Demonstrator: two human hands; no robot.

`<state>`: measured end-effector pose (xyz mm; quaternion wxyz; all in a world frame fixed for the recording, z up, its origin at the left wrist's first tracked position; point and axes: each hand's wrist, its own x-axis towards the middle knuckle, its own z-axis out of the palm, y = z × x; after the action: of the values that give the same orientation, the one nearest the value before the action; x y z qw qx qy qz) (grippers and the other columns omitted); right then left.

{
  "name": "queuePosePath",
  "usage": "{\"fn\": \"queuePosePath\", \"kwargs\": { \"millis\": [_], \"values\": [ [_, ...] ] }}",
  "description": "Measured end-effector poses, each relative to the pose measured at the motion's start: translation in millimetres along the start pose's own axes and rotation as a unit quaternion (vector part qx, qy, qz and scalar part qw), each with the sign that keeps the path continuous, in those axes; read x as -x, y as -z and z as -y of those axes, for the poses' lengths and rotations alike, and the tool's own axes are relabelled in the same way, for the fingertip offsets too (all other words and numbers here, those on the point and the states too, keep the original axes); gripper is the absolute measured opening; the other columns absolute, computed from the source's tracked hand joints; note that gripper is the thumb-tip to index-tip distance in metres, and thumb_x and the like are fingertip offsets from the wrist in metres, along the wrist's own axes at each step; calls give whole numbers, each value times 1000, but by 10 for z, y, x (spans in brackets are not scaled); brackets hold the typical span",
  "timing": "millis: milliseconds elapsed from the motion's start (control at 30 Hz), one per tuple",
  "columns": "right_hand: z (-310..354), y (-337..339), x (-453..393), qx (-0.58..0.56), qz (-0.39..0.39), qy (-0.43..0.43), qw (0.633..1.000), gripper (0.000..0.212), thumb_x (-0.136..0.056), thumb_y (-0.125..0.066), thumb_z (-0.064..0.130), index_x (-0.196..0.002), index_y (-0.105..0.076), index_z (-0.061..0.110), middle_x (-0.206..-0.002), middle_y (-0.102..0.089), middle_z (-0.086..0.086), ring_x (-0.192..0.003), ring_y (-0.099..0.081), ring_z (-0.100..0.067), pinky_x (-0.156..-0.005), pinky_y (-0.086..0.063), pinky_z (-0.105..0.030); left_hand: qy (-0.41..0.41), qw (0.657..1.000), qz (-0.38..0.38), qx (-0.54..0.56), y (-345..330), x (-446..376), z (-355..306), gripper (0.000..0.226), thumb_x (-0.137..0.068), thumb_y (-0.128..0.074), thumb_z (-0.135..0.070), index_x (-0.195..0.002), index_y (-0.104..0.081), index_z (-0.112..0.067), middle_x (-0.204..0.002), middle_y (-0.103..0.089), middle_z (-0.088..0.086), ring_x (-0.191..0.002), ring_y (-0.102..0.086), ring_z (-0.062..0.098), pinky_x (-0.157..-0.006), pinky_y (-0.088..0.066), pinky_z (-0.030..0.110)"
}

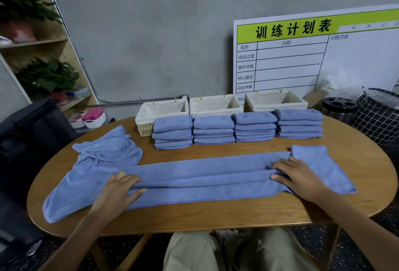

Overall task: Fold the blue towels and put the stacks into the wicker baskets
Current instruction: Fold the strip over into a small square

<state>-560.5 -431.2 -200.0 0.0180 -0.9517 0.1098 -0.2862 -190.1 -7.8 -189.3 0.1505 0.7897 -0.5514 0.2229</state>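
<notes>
Three wicker baskets stood in a row at the far edge of the oval wooden table (216, 216); each was lined with pale cloth, and no towel showed inside any of them as far as the view reached; the left basket (160, 110) showed its woven side, the middle basket (214, 104) and the right basket (275, 99) showed mostly lining. Four stacks of folded blue towels stood just in front of the baskets, side by side and nearly touching: the first stack (172, 133), the second stack (213, 130), the third stack (254, 127) and the fourth stack (299, 123); each held about four or five towels, though the exact count was hard to tell; the stacks hid the lower fronts of the baskets.

A long blue towel (194, 180) lay across the near half of the table, folded lengthwise into a narrow band with its ends splaying out at left and right; a crumpled blue towel (110, 147) lay at the left, touching the long one. The left hand (117, 193) pressed flat on the band with fingers spread and straight; the right hand (299, 178) rested on the band's right part, fingers extended and slightly bent over the fold, thumb laid along it; neither hand was clenched.

Behind the baskets a whiteboard (313, 55) with a green header leaned on the grey wall; a black bin (339, 106) and a checked hamper (377, 113) stood at the right; potted plants (47, 76) sat on a wooden shelf at the left.
</notes>
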Motion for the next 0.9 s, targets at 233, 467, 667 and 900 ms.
{"fn": "queuePosePath", "kwargs": {
  "millis": [233, 467, 667, 900],
  "values": [
    [75, 99, 99, 2, -11, -8, 1000, 44, -98, -35, 60, -90, -61, 27, -87, -56, 13, -76, -53, -16, -65, -43, -35, -1, 999, 28, 21, 89, 139, -81, 39, -100, -35, -56, -100, -65, -31, -102, -65, -18, -82, -56, 12, -68, -45, 34],
    [179, 304, 244, 21, -19, -54, 998, 55, -98, -28, 64, -81, -64, 26, -76, -59, 10, -66, -59, -17, -50, -41, -29, 21, 991, 105, 74, 246, 260, -59, 30, -100, -36, -58, -104, -61, -43, -113, -54, -26, -96, -58, -2, -76, -48, 26],
    [728, 243, -358, 95, -5, -99, 991, 57, -99, -21, 61, -83, -62, 26, -52, -51, 6, -43, -56, -18, -37, -28, -22, 97, 989, 9, 108, 212, -166, -369, 32, -100, -42, -48, -105, -67, -30, -100, -66, -22, -86, -64, 4, -67, -51, 26],
    [1771, -525, -1108, -67, 180, -68, 979, 77, -91, -10, 73, -140, -49, 28, -145, -46, -2, -133, -43, -28, -105, -35, -41, 193, 946, 258, 23, -395, -476, -707, 64, -100, -22, -64, -159, -16, -38, -168, -1, -7, -155, -6, 23, -122, -14, 55]
  ]
}}
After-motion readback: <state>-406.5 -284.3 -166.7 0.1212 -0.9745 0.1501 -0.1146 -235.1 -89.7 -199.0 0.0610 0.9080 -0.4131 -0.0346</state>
